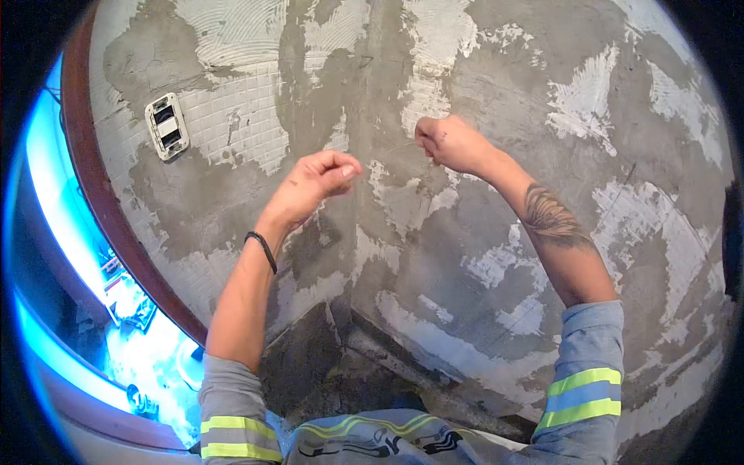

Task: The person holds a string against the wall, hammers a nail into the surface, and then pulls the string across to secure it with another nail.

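Note:
My left hand [319,180] is raised in front of the wall corner, its thumb and fingers pinched together. To its right and a little higher, my right hand [451,144] is closed too, with the fingers curled in and facing the left one. A gap separates the two hands. What either pinch holds, if anything, is too small or hidden to make out. Behind them, the wall [480,201] carries patchy grey mortar over white, ridged remains. A dark band [263,249] circles my left wrist.
An open switch box [167,126] with a pale frame sits in the left wall. Left of it, a brown door frame [116,217] borders a brightly lit opening with objects on the floor beyond. The dark floor corner [310,364] lies below my arms.

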Demonstrator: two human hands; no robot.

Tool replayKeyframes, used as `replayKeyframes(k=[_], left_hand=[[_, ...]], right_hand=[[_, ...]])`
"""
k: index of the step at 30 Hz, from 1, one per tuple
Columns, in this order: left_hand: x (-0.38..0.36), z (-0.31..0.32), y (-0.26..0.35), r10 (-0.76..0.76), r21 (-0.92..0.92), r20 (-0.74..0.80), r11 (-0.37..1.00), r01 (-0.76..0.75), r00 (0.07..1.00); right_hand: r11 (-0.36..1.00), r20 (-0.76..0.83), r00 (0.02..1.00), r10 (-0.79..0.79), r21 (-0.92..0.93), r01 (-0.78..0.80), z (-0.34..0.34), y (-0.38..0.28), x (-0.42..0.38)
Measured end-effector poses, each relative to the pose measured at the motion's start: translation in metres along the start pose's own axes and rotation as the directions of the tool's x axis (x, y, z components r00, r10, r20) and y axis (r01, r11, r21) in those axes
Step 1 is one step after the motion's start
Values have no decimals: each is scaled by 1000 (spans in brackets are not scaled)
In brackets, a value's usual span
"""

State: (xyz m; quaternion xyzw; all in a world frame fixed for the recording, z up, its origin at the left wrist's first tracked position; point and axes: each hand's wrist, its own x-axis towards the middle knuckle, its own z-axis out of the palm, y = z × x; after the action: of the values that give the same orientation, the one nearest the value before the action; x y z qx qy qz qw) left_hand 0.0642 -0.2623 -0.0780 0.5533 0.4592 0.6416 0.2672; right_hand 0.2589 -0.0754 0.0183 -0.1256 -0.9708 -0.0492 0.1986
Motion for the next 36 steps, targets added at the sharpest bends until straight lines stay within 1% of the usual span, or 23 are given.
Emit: replayKeyframes(k=[1, 3, 4, 6, 7, 9, 10, 11, 13, 14, 15, 18, 20, 23, 24, 26, 27, 30, 31, 32, 33, 34, 36], left_hand=[[1, -1, -5, -5, 5, 1, 1000, 5, 1000], [5, 1, -8, 4, -86, 67, 996, 2, 998], [9, 6, -12, 6, -86, 72, 996, 0, 997], [16, 21, -25, -194, 212, 70, 961, 175, 979], [20, 29, -33, -199, 213, 73, 960, 180, 977], [26, 52, -40, 91, 516, -29, 854, -63, 995], [24, 60, -43, 339, 713, 5, 658, -241, 941], [19, 74, -41, 336, 704, 19, 664, -251, 942], [13, 99, -29, 589, 859, -222, 495, -130, 777], [10, 106, -18, 626, 770, -215, 581, -264, 750], [8, 111, -12, 615, 761, -208, 590, -269, 760], [19, 120, -8, 706, 809, -142, 487, -330, 694], [28, 123, -17, 346, 661, -60, 717, -222, 936], [33, 129, -37, 102, 367, -23, 926, -87, 995], [33, 131, -44, 100, 366, -17, 927, -87, 995], [31, 134, -57, -51, 52, 42, 997, 49, 998], [31, 137, -64, -50, 51, 41, 998, 48, 998], [21, 158, -74, -92, -427, 108, 895, 130, 990], [19, 161, -79, -95, -426, 106, 895, 131, 990], [19, 165, -83, -73, -607, 158, 779, 155, 985], [17, 168, -87, -41, -758, 204, 626, 185, 978], [16, 175, -93, -43, -759, 205, 623, 186, 978], [7, 191, -81, -127, -807, 113, 567, 166, 985]], right_hand=[[1000, -1, 1000, 1, 6, -1, 4, -4, -7], [810, 165, 978, 129, 551, -200, 6, -9, -18], [768, 175, 977, 119, 608, -202, 8, -9, -21], [720, 203, 972, 122, 656, -227, 4, -10, -21], [668, 229, 966, 120, 701, -249, 3, -11, -21], [684, 243, 960, 137, 678, -269, 1, -11, -22], [705, 257, 955, 150, 650, -286, -1, -9, -24], [701, 258, 951, 168, 647, -299, -4, -10, -27], [882, 270, 935, 231, 348, -318, -14, -11, -33], [875, 271, 929, 250, 347, -337, -16, -9, -38], [915, 267, 942, 203, 291, -279, -16, -8, -43], [971, 229, 966, 118, 179, -161, -15, -2, -53], [985, 200, 976, 86, 129, -113, -13, -1, -64], [977, 189, 978, 82, 179, -117, -15, -2, -75], [946, 198, 973, 119, 276, -172, -14, 0, -79], [901, 208, 966, 154, 371, -224, -11, 3, -88], [847, 234, 955, 183, 455, -274, -9, 4, -94], [722, 284, 934, 216, 598, -348, 2, 7, -103], [650, 305, 924, 230, 658, -379, 7, 8, -105], [649, 307, 924, 229, 659, -380, 12, 10, -105], [503, 278, 930, 239, 784, -364, 18, 12, -105], [339, 252, 934, 255, 881, -330, 22, 15, -106], [300, 199, 936, 289, 910, -286, 25, 12, -106]])
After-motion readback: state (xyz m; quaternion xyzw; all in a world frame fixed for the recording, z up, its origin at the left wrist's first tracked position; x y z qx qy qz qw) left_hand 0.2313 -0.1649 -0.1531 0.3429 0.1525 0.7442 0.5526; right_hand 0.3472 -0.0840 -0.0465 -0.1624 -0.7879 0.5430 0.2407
